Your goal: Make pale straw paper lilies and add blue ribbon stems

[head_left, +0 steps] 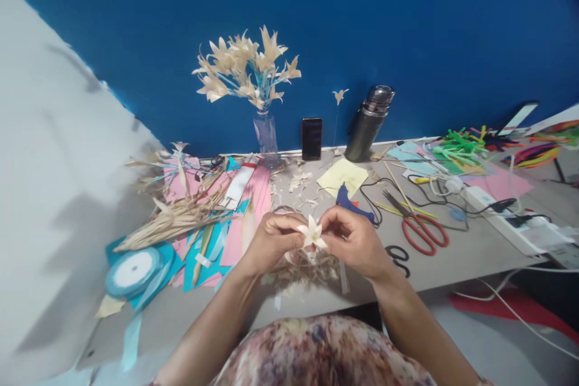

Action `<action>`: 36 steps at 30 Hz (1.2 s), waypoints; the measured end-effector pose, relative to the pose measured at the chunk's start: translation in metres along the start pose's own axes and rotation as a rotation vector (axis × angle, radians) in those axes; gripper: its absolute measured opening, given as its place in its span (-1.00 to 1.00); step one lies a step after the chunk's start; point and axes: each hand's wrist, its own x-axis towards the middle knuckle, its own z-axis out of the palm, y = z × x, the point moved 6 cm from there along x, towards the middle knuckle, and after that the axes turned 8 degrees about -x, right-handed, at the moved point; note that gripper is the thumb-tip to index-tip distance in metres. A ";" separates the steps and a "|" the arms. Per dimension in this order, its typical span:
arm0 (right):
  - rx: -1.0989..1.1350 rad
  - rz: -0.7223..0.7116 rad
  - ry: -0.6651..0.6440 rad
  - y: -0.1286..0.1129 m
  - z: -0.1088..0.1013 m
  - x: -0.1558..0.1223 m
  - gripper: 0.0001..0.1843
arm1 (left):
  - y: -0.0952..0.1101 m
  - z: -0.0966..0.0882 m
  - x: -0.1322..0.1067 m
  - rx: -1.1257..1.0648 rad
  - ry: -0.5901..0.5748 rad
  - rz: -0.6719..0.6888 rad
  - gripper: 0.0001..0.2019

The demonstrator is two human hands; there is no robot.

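Observation:
Between my two hands is a small cream-coloured handmade flower [312, 233] with pointed petals, its open face turned up toward me. My left hand [279, 238] pinches a petal on its left side with thumb and fingertips. On the opposite side my right hand [351, 237] grips the petals the same way. Below them on the table lies a heap of dry husk scraps [312, 271]. Just behind my right hand rests a blue glue gun [348, 199], partly hidden by it. The underside of the flower is out of sight.
A bottle vase [266, 139] of similar flowers, a phone [312, 139] and a dark flask [368, 123] stand by the wall. Red-handled scissors [423, 232] and a power strip [502, 220] lie right; dried husk strips [174, 220] and a ribbon roll [133, 271] lie left.

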 end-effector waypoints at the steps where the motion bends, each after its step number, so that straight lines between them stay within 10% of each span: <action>1: -0.030 -0.004 -0.025 -0.001 0.000 0.000 -0.87 | 0.002 0.002 0.001 0.024 -0.036 -0.013 -0.84; 13: -0.234 -0.203 -0.085 -0.015 -0.006 0.002 -0.89 | 0.002 0.004 -0.002 0.025 -0.036 -0.134 -0.80; 26: -0.131 -0.069 -0.124 0.007 0.000 0.009 -0.83 | -0.031 -0.012 -0.012 -0.063 0.137 -0.269 -0.70; 36: -0.077 -0.095 -0.115 -0.001 -0.019 -0.002 -0.78 | 0.010 0.005 -0.022 0.555 0.168 0.248 -0.89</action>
